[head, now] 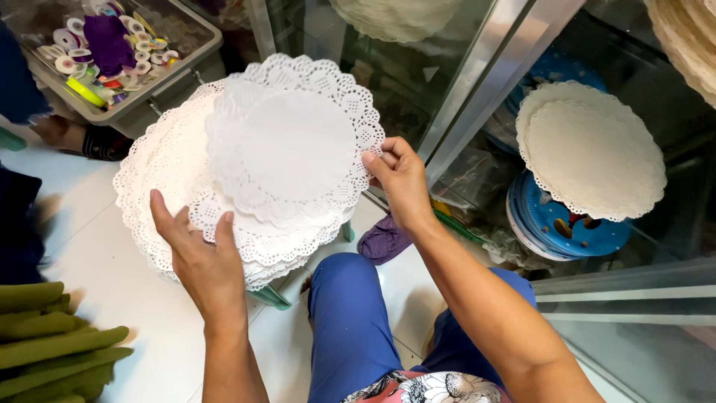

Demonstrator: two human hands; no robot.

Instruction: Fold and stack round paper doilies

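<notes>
left hand (200, 263): flat on the lower edge of the doily stack (186, 186), fingers spread, pressing down, not pinching anything
right hand (400, 181): grip is thumb and fingertips pressed together on the right rim of the top doily (294, 142)
doily stack: white lacy paper rounds, fanned out a bit, sitting on what looks like a small green stool (270, 297) over the white floor (112, 283)
top doily: smaller, shifted up and right on the pile
bin (160, 82): grey, upper left, full of ribbon spools
glass cabinet (477, 89): on the right, more cream doilies (593, 153) inside on blue reels (567, 224)
lower left: green folded stuff (48, 343)
</notes>
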